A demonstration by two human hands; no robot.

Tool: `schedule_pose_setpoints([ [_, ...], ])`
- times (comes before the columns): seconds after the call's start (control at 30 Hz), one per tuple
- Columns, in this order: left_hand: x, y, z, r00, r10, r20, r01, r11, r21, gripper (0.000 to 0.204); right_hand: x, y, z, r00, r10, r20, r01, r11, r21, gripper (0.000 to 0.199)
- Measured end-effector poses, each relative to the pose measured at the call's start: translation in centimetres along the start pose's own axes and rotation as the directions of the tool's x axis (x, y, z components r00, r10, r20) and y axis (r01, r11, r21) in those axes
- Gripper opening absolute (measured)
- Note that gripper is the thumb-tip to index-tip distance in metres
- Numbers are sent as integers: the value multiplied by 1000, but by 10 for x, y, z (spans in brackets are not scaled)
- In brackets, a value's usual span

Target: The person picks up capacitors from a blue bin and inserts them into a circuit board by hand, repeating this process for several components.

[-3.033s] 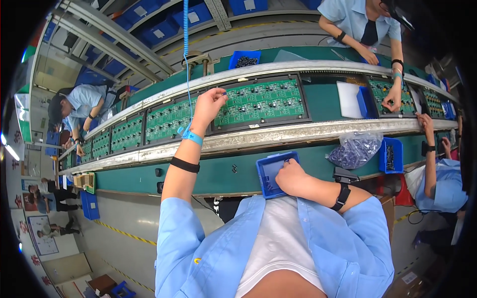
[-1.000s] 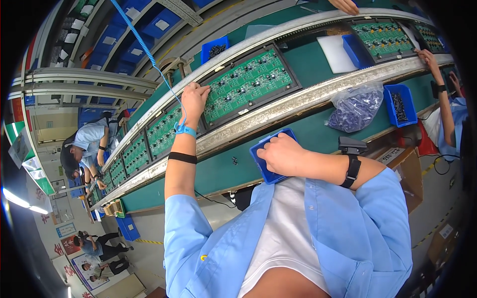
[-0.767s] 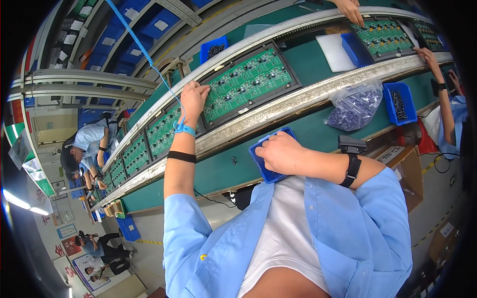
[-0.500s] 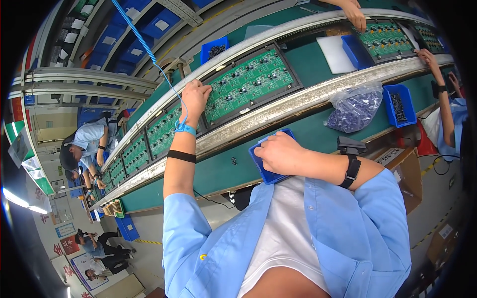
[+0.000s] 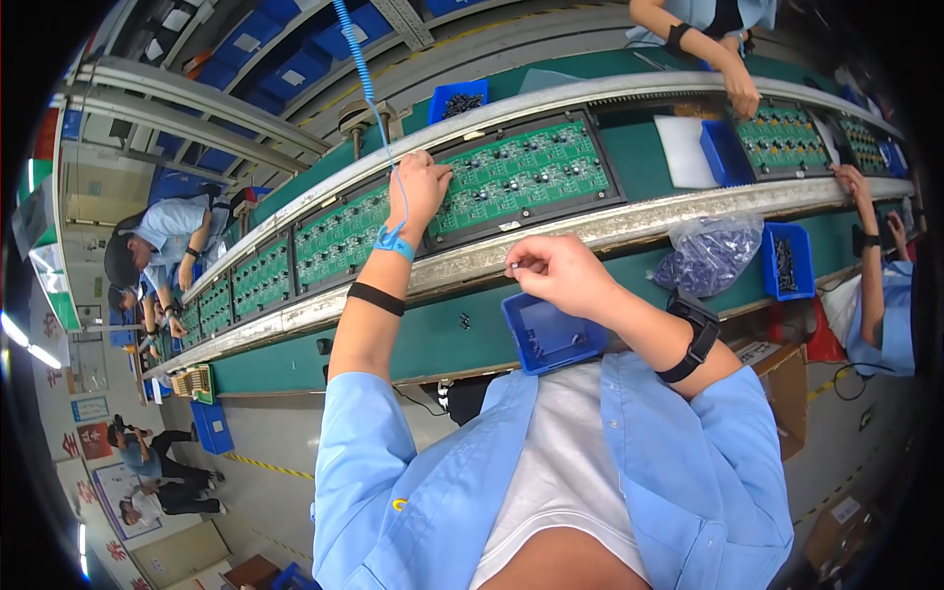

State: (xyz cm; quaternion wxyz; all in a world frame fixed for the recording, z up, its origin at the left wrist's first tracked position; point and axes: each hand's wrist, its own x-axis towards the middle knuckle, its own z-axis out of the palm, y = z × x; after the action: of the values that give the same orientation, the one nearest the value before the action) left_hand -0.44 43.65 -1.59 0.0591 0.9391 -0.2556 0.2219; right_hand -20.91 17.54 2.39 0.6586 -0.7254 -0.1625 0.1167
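One green, component-studded circuit board

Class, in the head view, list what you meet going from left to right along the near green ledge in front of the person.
Small blue parts tray with the right hand above it → clear bag of dark parts → small blue bin of dark parts → a co-worker's forearm.

Two blue trays on near ledge, one parts bag, two hands.
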Motion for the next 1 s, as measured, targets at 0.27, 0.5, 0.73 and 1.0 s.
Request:
schedule_pose_setpoints([
  [0.27, 12, 32, 17, 995, -95, -26, 94, 995, -20, 16, 10, 2, -37, 978, 192, 86, -210, 865, 456, 17],
  [0.5, -4, 82, -25, 991, -65, -121, 29, 961, -276, 16, 20, 17, -78, 979, 173, 110, -203, 728, 655, 16],
  [0.73, -104, 242, -66, 879, 325, 350, -19, 755, -655, 18, 44, 10, -119, 969, 207, 134, -247, 793, 557, 18],
  [1.0, -109, 329, -22, 711, 347, 612, -173, 929, -326, 16, 92, 19, -138, 992, 110, 55, -118, 979, 166, 20],
])
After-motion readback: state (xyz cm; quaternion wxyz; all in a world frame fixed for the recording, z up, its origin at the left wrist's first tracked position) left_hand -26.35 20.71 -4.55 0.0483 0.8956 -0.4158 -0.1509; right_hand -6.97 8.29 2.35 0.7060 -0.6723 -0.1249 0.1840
